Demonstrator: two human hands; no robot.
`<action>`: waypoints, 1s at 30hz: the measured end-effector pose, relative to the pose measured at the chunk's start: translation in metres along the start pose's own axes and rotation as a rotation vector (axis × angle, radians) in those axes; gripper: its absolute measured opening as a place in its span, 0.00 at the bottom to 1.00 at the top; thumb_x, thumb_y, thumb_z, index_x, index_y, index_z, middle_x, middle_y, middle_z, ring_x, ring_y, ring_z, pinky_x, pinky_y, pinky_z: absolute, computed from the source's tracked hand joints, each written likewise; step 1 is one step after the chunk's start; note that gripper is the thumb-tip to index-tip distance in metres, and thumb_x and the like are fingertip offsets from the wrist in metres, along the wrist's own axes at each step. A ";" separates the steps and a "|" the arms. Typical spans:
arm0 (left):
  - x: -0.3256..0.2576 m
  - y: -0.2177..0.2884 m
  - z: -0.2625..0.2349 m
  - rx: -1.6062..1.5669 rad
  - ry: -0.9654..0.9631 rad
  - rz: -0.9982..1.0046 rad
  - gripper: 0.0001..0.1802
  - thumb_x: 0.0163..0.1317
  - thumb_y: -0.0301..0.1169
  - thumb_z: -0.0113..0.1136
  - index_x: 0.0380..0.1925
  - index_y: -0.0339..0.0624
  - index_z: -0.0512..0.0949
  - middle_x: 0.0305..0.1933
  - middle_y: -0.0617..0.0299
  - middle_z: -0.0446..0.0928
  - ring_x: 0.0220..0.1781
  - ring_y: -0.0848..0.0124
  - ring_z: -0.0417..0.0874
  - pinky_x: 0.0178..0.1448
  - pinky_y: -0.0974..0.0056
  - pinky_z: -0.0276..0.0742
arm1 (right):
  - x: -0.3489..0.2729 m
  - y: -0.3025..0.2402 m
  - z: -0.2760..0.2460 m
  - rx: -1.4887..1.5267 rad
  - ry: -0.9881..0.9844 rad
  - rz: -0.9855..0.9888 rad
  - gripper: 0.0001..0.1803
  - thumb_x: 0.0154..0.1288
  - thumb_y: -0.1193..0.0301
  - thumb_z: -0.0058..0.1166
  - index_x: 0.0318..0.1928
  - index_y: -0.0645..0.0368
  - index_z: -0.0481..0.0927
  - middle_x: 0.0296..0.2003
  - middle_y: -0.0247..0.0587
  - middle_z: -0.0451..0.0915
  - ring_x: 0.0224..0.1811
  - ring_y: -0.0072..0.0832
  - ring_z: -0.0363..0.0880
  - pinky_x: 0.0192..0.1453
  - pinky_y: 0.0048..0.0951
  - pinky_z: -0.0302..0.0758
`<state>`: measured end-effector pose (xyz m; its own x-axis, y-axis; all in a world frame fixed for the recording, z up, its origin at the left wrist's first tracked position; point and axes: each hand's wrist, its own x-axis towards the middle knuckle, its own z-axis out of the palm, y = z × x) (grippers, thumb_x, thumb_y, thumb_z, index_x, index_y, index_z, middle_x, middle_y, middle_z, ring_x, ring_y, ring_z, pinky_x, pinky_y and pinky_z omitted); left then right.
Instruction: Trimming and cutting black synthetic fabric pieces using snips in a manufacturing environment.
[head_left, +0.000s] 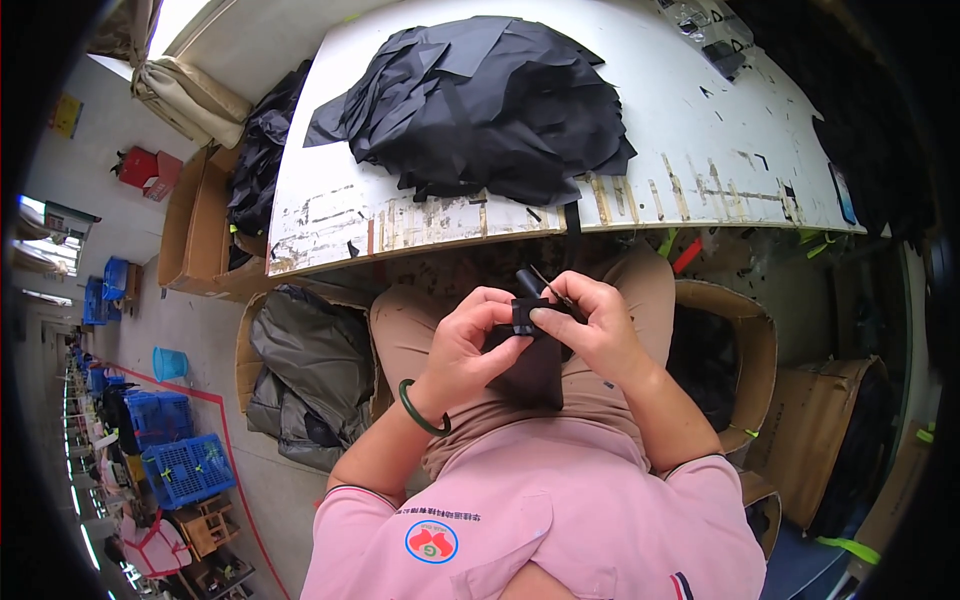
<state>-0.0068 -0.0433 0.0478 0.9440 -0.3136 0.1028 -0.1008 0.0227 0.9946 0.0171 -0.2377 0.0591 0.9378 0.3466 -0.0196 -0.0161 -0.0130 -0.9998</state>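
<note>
My left hand (468, 345) and my right hand (590, 325) meet over my lap, both pinching a small black fabric piece with a buckle-like part (524, 317). A dark flap of the fabric (535, 375) hangs down between my wrists. A thin black tool or strap end (528, 277) sticks up from my right hand's fingers. A green bangle (420, 410) circles my left wrist. On the white worn table (420, 215) in front of me lies a big pile of black fabric pieces (480, 100).
A cardboard box with grey-black material (310, 370) stands at my left, another box (735, 360) at my right. A further box (200, 230) with black fabric sits left of the table. Blue crates (185, 465) line the floor far left.
</note>
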 end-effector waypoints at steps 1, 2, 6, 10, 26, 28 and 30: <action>0.000 0.001 -0.002 -0.001 -0.002 0.000 0.09 0.55 0.19 0.63 0.38 0.34 0.79 0.47 0.61 0.71 0.46 0.77 0.74 0.50 0.73 0.70 | 0.000 -0.002 0.000 0.007 -0.006 0.023 0.10 0.58 0.71 0.62 0.31 0.63 0.74 0.22 0.26 0.69 0.25 0.12 0.62 0.27 0.19 0.61; 0.000 0.003 -0.003 -0.009 -0.015 -0.038 0.10 0.54 0.17 0.61 0.37 0.34 0.79 0.48 0.60 0.71 0.46 0.76 0.73 0.50 0.72 0.69 | 0.001 -0.002 -0.002 0.007 -0.005 0.023 0.10 0.58 0.71 0.62 0.31 0.63 0.74 0.22 0.26 0.69 0.25 0.12 0.62 0.27 0.19 0.61; 0.001 0.005 -0.005 -0.374 -0.054 -0.110 0.09 0.53 0.16 0.60 0.35 0.36 0.80 0.48 0.61 0.73 0.47 0.75 0.75 0.54 0.70 0.68 | 0.008 -0.005 -0.008 0.251 -0.109 0.083 0.08 0.56 0.74 0.64 0.32 0.61 0.76 0.25 0.24 0.73 0.27 0.11 0.66 0.30 0.17 0.65; 0.003 0.012 0.005 -0.558 -0.012 -0.095 0.08 0.54 0.15 0.59 0.34 0.36 0.80 0.49 0.59 0.74 0.48 0.73 0.75 0.55 0.69 0.67 | 0.012 0.003 -0.009 0.386 -0.129 0.150 0.08 0.56 0.76 0.64 0.35 0.59 0.78 0.31 0.26 0.76 0.33 0.12 0.72 0.36 0.18 0.70; -0.001 -0.023 0.002 -0.126 0.375 0.299 0.06 0.58 0.14 0.59 0.34 0.33 0.76 0.45 0.58 0.75 0.43 0.76 0.77 0.46 0.73 0.72 | -0.020 -0.001 0.013 0.220 -0.153 0.103 0.16 0.70 0.58 0.53 0.33 0.58 0.72 0.21 0.25 0.69 0.20 0.12 0.65 0.24 0.16 0.63; -0.002 -0.025 0.003 -0.062 0.404 0.372 0.07 0.57 0.14 0.60 0.34 0.33 0.76 0.45 0.57 0.75 0.45 0.73 0.78 0.48 0.71 0.73 | -0.020 0.000 0.017 0.506 -0.268 0.315 0.16 0.70 0.59 0.52 0.31 0.57 0.71 0.18 0.24 0.67 0.16 0.10 0.62 0.18 0.16 0.57; -0.003 -0.023 0.003 -0.044 0.398 0.370 0.07 0.56 0.14 0.60 0.34 0.33 0.76 0.45 0.57 0.75 0.45 0.72 0.78 0.48 0.71 0.73 | -0.021 0.003 0.022 0.528 -0.264 0.338 0.16 0.70 0.59 0.52 0.30 0.56 0.70 0.16 0.23 0.66 0.13 0.08 0.58 0.15 0.16 0.52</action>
<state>-0.0086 -0.0459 0.0245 0.8947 0.1059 0.4338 -0.4440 0.1058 0.8898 -0.0103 -0.2240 0.0566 0.7363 0.6223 -0.2657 -0.5237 0.2756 -0.8061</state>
